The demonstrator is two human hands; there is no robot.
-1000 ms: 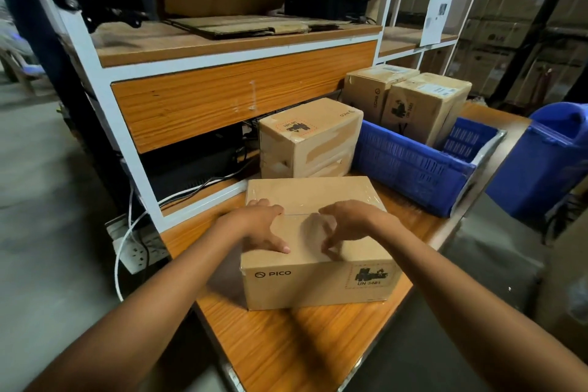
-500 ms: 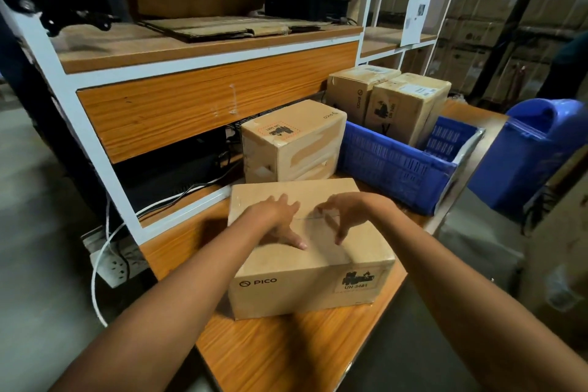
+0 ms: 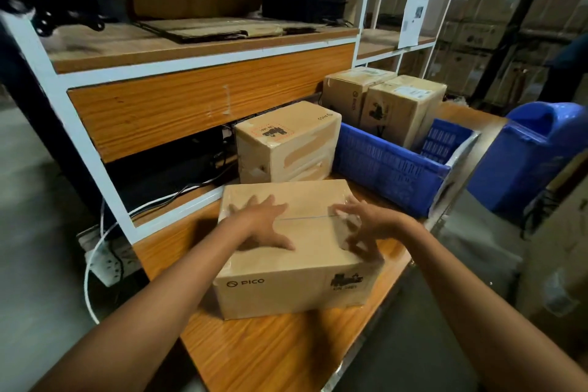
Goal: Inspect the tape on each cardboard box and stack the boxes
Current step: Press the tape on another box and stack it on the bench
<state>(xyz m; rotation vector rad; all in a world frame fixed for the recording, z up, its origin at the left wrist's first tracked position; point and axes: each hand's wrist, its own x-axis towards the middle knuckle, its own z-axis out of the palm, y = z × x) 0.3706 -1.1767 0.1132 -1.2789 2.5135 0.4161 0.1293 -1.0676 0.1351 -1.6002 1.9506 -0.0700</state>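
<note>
Head camera: a person leans over the near box (image 3: 286, 293), which sits flat on the wooden bench (image 3: 270, 356) with its printed side facing the wearer. The left hand (image 3: 264, 226) lies palm-down on the left half of the lid, fingers splayed. The right hand (image 3: 362, 229), blurred by motion, spreads over the right end. Neither grip closes on anything: both are wide and flat, touching cardboard only. Between them runs the centre seam under clear tape (image 3: 305, 217). Just behind the near box stands a second box (image 3: 286, 143) with strips of tape across its side; whether the two touch cannot be told. Two more boxes (image 3: 404, 108) stand in a blue crate (image 3: 381, 165) to the right, beside the white shelf rack (image 3: 203, 60).

The step in hand appears to be the tape check on this lid. Done well, it likely means drawing the fingertips outward along the seam to each end with light, even pressure, feeling for lifted edges or bubbles. The fingers would then follow the tape over the corners onto the end faces, which are hidden from this angle. One palm should probably steady the box so it does not slide on the bench. Stacking looks not yet begun; a hold at the two short ends and a square landing would suit it.
</note>
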